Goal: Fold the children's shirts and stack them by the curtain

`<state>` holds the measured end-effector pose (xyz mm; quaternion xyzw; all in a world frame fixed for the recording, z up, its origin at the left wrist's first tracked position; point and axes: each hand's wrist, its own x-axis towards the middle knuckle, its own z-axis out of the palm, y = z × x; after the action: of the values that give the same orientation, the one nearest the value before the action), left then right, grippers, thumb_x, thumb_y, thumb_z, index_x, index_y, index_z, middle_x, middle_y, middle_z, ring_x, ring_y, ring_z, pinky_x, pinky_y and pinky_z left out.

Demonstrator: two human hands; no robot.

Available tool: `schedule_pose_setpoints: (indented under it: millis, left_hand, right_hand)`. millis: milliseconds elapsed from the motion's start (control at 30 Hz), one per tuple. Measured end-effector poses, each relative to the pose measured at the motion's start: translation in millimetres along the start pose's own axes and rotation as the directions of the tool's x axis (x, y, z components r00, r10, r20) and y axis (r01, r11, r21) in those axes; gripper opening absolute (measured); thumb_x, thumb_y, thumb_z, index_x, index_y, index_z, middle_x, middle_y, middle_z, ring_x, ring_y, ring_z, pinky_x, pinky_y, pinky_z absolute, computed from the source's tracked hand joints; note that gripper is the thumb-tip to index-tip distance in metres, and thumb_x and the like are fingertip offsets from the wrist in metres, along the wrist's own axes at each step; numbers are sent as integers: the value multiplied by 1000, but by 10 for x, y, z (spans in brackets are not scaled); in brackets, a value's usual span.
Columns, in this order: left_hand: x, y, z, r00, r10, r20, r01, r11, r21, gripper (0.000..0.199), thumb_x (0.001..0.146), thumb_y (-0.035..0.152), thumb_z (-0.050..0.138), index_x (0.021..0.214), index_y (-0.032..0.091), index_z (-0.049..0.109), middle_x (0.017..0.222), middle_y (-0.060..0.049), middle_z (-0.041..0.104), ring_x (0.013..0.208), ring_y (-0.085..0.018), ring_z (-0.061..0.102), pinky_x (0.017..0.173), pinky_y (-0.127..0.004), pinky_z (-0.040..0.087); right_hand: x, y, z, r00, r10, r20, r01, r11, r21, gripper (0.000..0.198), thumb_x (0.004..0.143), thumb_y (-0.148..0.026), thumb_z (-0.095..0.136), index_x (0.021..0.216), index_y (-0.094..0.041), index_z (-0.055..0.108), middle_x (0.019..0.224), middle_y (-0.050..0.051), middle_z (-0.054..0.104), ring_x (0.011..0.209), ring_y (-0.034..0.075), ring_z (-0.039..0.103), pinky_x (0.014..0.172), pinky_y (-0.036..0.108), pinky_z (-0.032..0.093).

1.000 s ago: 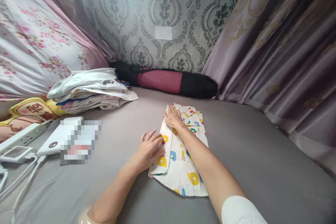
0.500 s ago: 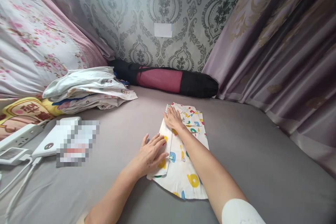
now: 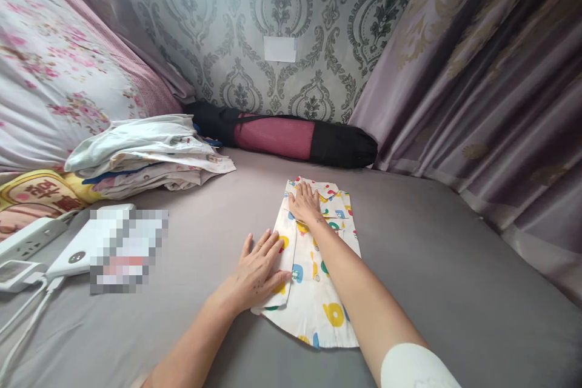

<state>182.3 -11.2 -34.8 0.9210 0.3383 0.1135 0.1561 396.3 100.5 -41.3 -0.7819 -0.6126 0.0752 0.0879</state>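
Note:
A white shirt (image 3: 313, 309) with yellow, blue, green and red prints lies on the grey bed sheet, its sides folded inward into a long strip. My left hand (image 3: 260, 270) rests flat on the folded left part, fingers spread. Farther up, my right hand (image 3: 304, 201) presses flat on the shirt near its far, collar end, fingers stretched out. My right forearm crosses over the shirt and hides some of its right side. Neither hand grips the cloth.
At the left are a stack of folded clothes (image 3: 150, 154), a yellow printed cushion (image 3: 40, 194), a power strip (image 3: 31, 239), a white power bank (image 3: 75, 254) with cables and a blurred-out item. A black and pink rolled bag (image 3: 277, 136) lies along the wall. Curtains (image 3: 454, 73) hang at right.
My right hand has slid slightly right across the shirt's far end. My left hand has barely moved, and the view has shifted a little.

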Motion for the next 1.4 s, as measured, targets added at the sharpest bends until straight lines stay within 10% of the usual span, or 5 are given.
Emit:
schedule_pose_setpoints:
  millis: [1000, 1400]
  left_hand:
    - [-21, -121, 122, 999, 8, -38, -5, 998, 63, 61, 96, 56, 37, 148, 23, 36, 156, -10, 35, 148, -31, 20, 118, -60, 16]
    - [-3, -75, 62, 1000, -24, -14, 25, 997, 78, 61, 96, 58, 35, 146, 24, 40, 154, -11, 38, 147, -31, 23, 118, -60, 18]
  right_hand:
    - [245, 13, -14, 982, 98, -161, -93, 995, 38, 67, 100, -43, 17, 151, -1, 27, 160, 17, 20, 148, 27, 13, 119, 46, 1]
    - [228, 25, -38, 982, 184, -37, -183, 983, 21, 69, 100, -45, 13, 152, 0, 23, 161, 17, 19, 149, 26, 11, 118, 44, 2]
